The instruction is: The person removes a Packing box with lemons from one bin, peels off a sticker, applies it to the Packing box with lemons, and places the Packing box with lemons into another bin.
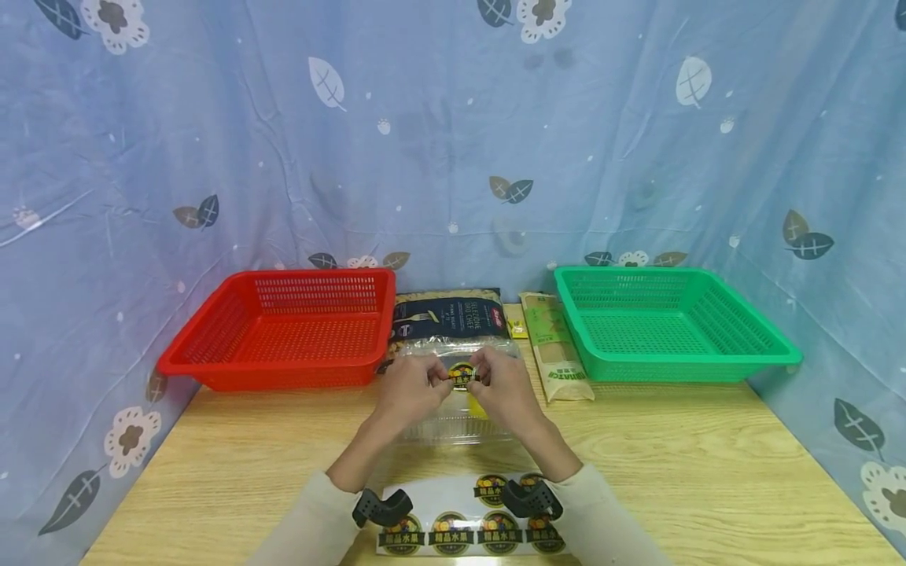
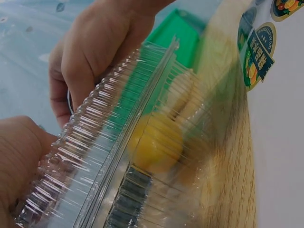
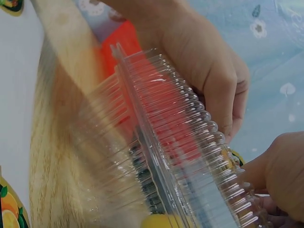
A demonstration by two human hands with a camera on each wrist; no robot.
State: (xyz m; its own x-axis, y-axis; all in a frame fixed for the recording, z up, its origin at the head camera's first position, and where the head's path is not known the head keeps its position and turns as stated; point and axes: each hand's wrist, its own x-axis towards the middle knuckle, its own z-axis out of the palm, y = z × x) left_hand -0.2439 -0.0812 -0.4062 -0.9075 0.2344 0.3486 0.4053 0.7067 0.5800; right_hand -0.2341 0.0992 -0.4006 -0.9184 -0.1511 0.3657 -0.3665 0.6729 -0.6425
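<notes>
In the head view my left hand (image 1: 414, 387) and right hand (image 1: 504, 391) face each other over a clear plastic clamshell box (image 1: 453, 431). Between them is a round black fruit sticker (image 1: 462, 375), each hand pinching one side of it with thumb and fingers. It lies at or just above the lid; contact cannot be told. Inside the box a yellow round fruit (image 2: 156, 142) shows through the wall. Both wrist views show the ribbed box side, with the fingertips partly hidden behind it.
A white sheet of similar stickers (image 1: 453, 537) lies at the front. A red basket (image 1: 276, 373) stands left and a green basket (image 1: 679, 367) right. Behind the box is a pasta bag (image 1: 453, 318); a tan packet (image 1: 555, 346) and small yellow packet (image 1: 518, 328) lie beside it.
</notes>
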